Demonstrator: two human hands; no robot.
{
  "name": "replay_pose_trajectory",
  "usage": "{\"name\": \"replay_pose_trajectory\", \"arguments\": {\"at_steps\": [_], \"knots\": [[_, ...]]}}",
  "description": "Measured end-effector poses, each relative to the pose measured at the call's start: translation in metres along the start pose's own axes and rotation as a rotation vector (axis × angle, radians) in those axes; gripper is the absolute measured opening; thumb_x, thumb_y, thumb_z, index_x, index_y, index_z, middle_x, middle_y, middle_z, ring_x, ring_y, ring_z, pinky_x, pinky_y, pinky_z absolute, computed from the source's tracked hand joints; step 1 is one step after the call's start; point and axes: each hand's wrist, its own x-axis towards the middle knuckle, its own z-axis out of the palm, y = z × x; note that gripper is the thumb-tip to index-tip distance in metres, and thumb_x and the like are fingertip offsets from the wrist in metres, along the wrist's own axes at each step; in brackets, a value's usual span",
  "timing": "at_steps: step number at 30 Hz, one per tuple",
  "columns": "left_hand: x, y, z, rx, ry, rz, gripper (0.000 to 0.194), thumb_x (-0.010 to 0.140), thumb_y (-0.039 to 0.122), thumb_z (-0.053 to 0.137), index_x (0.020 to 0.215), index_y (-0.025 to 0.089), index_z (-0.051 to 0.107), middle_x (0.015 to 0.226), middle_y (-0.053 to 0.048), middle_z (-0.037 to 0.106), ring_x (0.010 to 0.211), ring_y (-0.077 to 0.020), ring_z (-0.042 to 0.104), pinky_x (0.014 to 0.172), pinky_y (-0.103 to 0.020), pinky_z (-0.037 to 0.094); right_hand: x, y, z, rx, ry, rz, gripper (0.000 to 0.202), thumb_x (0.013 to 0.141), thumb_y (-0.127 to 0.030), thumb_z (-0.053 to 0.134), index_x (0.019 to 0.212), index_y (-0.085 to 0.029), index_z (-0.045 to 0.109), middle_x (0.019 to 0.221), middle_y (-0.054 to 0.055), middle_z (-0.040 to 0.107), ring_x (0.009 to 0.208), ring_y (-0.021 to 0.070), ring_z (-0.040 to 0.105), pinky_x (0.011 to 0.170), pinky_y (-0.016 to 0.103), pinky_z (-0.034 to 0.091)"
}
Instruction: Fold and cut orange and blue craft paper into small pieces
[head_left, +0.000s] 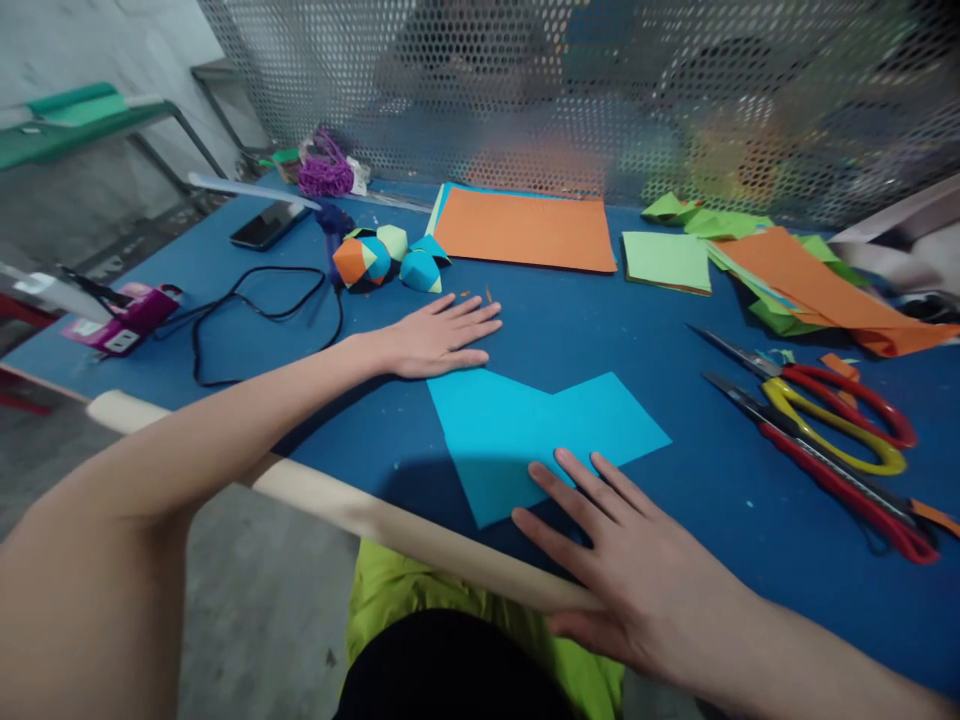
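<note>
A bright blue paper (525,430), folded into an angular shape with a notch at its far edge, lies on the dark blue table (360,430). My left hand (439,338) rests flat at the paper's far left corner, fingers spread and pointing right. Near the paper's front right edge is my right hand (607,540), its fingers apart and their tips over or touching the paper; its thumb is by the pale rounded table edge (420,545). Neither hand grips anything.
Right: scissors (840,410), a red cutter (825,470) and orange strips (810,275). Behind: orange sheets (525,230), green squares (666,262), folded paper pieces (367,260) and a perforated metal screen (600,100). Left: a phone (268,225), black cable (247,270) and purple box (127,320).
</note>
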Motion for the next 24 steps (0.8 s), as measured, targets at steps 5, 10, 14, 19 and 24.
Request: {"name": "replay_pose_trajectory", "arguments": {"at_steps": [5, 10, 14, 19, 24], "knots": [[-0.006, -0.020, -0.002, 0.035, 0.138, -0.123, 0.065, 0.103, 0.050, 0.027, 0.156, 0.014, 0.025, 0.166, -0.009, 0.013, 0.154, -0.0242, 0.007, 0.124, -0.042, 0.006, 0.000, 0.000, -0.001, -0.026, 0.009, -0.018, 0.069, 0.083, -0.059, 0.066, 0.139, -0.019, 0.058, 0.143, 0.028, 0.052, 0.130, 0.0549, 0.045, 0.089, 0.074, 0.047], [-0.020, 0.028, -0.007, 0.096, 0.288, 0.047, 0.067, 0.101, 0.056, 0.034, 0.156, 0.019, 0.028, 0.166, -0.010, 0.015, 0.154, -0.0286, 0.008, 0.124, -0.047, 0.010, 0.002, -0.001, -0.005, 0.005, 0.008, 0.012, 0.068, 0.081, -0.059, 0.067, 0.136, -0.019, 0.061, 0.140, 0.028, 0.054, 0.129, 0.0555, 0.046, 0.090, 0.075, 0.046], [-0.023, 0.079, -0.001, 0.102, 0.183, 0.215, 0.066, 0.099, 0.061, 0.037, 0.155, 0.025, 0.031, 0.165, -0.007, 0.021, 0.153, -0.0321, 0.014, 0.122, -0.053, 0.015, 0.002, -0.002, -0.006, 0.059, 0.052, 0.048, 0.064, 0.090, -0.061, 0.053, 0.136, -0.017, 0.060, 0.141, 0.027, 0.054, 0.130, 0.0518, 0.047, 0.092, 0.072, 0.048], [-0.022, 0.082, 0.002, 0.047, 0.149, 0.106, 0.066, 0.100, 0.059, 0.035, 0.153, 0.021, 0.035, 0.164, -0.013, 0.023, 0.150, -0.0357, 0.023, 0.119, -0.053, 0.023, -0.005, 0.007, -0.012, 0.077, 0.203, 0.074, 0.059, 0.098, -0.050, 0.046, 0.137, -0.007, 0.056, 0.142, 0.026, 0.053, 0.138, 0.0402, 0.043, 0.105, 0.061, 0.045], [-0.020, 0.063, -0.005, -0.002, 0.149, 0.050, 0.058, 0.098, 0.050, 0.047, 0.143, 0.014, 0.051, 0.150, -0.020, 0.047, 0.136, -0.0371, 0.046, 0.110, -0.052, 0.037, -0.016, 0.041, -0.028, 0.118, 0.374, 0.307, 0.039, 0.099, -0.034, 0.049, 0.135, -0.019, 0.058, 0.138, 0.015, 0.061, 0.132, 0.0277, 0.054, 0.111, 0.052, 0.042]]}}
